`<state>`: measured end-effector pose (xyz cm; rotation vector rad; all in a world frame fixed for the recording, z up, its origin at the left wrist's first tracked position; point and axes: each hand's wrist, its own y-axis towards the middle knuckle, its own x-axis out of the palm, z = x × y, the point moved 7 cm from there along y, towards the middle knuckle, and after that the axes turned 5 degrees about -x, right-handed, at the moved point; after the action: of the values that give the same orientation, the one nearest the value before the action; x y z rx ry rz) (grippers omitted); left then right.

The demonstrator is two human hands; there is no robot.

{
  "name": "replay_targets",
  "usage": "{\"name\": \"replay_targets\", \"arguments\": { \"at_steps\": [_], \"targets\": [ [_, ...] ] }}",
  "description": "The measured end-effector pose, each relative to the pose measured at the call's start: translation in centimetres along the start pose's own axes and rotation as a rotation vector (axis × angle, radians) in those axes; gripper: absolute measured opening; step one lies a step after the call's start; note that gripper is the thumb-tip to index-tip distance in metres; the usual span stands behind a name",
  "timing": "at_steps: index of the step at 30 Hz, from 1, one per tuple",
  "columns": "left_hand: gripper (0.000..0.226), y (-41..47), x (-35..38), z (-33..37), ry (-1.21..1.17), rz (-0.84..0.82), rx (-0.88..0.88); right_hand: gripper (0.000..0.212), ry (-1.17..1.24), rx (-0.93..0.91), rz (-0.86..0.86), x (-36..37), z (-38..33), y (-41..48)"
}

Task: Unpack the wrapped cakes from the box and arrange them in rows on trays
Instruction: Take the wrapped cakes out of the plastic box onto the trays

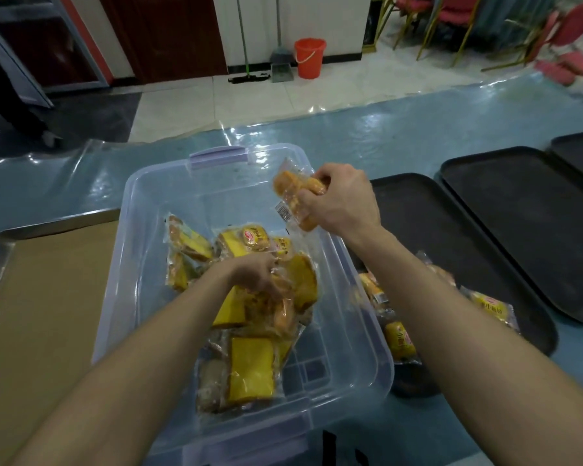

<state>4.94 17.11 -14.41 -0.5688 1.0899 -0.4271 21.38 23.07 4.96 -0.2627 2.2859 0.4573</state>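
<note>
A clear plastic box [148, 203] with lilac handles stands on the table and holds several yellow wrapped cakes [249, 368]. My left hand [256, 274] reaches into the pile and grips wrapped cakes there. My right hand [340, 200] is raised over the box's right rim and holds a couple of wrapped cakes [293, 193]. To the right lies a black tray [451, 237] with a few wrapped cakes [398, 341] near its front end, partly hidden by my right forearm.
Two more black trays [525, 223] lie further right. A metal tray lined with brown paper [41, 297] sits left of the box. Blue cloth under clear plastic covers the table. An orange bucket [309, 57], mop and chairs stand on the floor beyond.
</note>
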Motion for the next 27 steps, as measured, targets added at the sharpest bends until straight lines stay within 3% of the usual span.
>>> {"name": "replay_targets", "arguments": {
  "at_steps": [4,9,14,18,22,27],
  "targets": [
    [0.062,-0.5,0.5,-0.5,0.049,0.045,-0.02,0.016,0.09,0.008,-0.021,-0.3,0.2,-0.2],
    [0.037,-0.6,2.8,-0.6,0.057,0.052,-0.113,0.014,0.181,-0.013,-0.028,-1.3,-0.2,-1.4],
    [0.034,-1.7,3.3,0.3,0.013,0.083,-0.145,0.016,0.246,-0.025,0.009,-2.9,0.3,-2.5],
    [0.036,-5.9,-1.2,-0.3,-0.078,0.262,-0.217,0.015,0.345,-0.033,0.083,-5.6,1.3,-2.3],
    [0.026,-12.4,-8.7,0.0,-0.297,0.62,-0.267,0.015,0.371,-0.035,0.139,-9.0,3.6,-1.4],
    [0.026,-16.5,-14.0,9.6,-0.552,0.885,-0.088,0.022,0.309,0.013,0.141,-13.1,9.9,-1.4]
  ]
}}
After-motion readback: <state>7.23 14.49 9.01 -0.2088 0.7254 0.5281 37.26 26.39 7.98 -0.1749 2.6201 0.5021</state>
